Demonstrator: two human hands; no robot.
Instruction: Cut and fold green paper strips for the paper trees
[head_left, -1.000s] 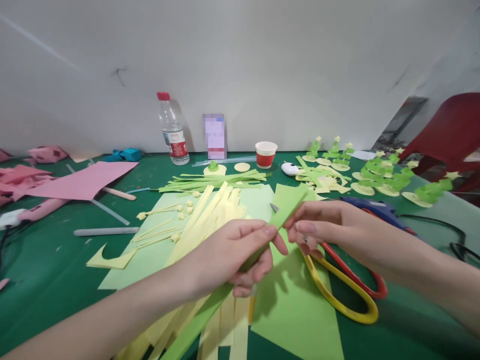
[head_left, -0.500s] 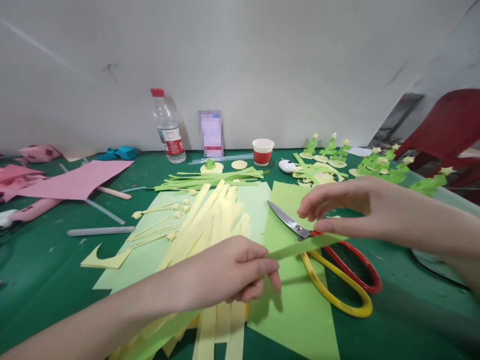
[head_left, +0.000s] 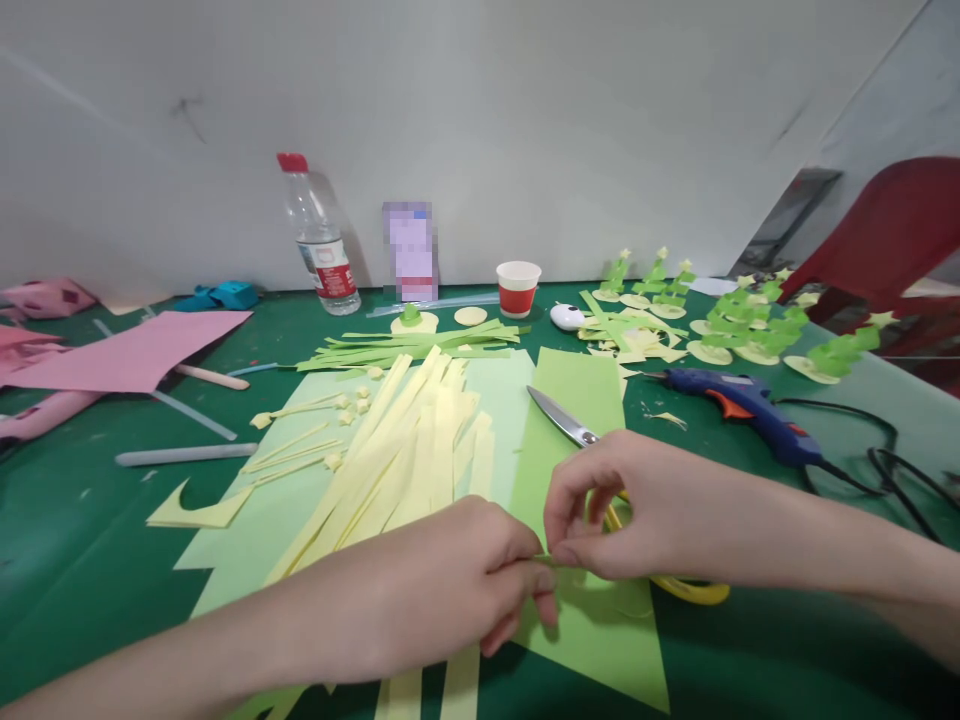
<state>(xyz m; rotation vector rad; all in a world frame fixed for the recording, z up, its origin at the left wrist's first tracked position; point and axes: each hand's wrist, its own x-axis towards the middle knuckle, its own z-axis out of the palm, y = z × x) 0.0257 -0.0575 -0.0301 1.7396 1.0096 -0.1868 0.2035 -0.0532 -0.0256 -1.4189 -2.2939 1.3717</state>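
My left hand (head_left: 487, 585) is closed in a pinch on a narrow green paper strip (head_left: 549, 561), over the stacked paper. Against its fingertips, my right hand (head_left: 607, 505) pinches the short end of the same strip between thumb and forefinger. Most of the strip is hidden by the hands. Scissors (head_left: 561, 415) lie under my right hand; their blades and part of a yellow handle show. Beneath both hands are a bright green paper sheet (head_left: 607, 650) and pale yellow paper strips (head_left: 420, 450), spread over a light green sheet (head_left: 214, 535).
Behind lie green strips (head_left: 420, 345), a paper cup (head_left: 517, 290), a bottle (head_left: 322, 255) and a blurred phone-like panel (head_left: 410, 250). A blue glue gun (head_left: 742, 400) with its cord and several green paper plants (head_left: 739, 315) are on the right. Pink paper (head_left: 135, 352) is at left.
My right hand has come down and left from above the scissors to the strip's end, which it now pinches. The strip's long stretch between the hands is gone from sight. The glue gun is now uncovered.
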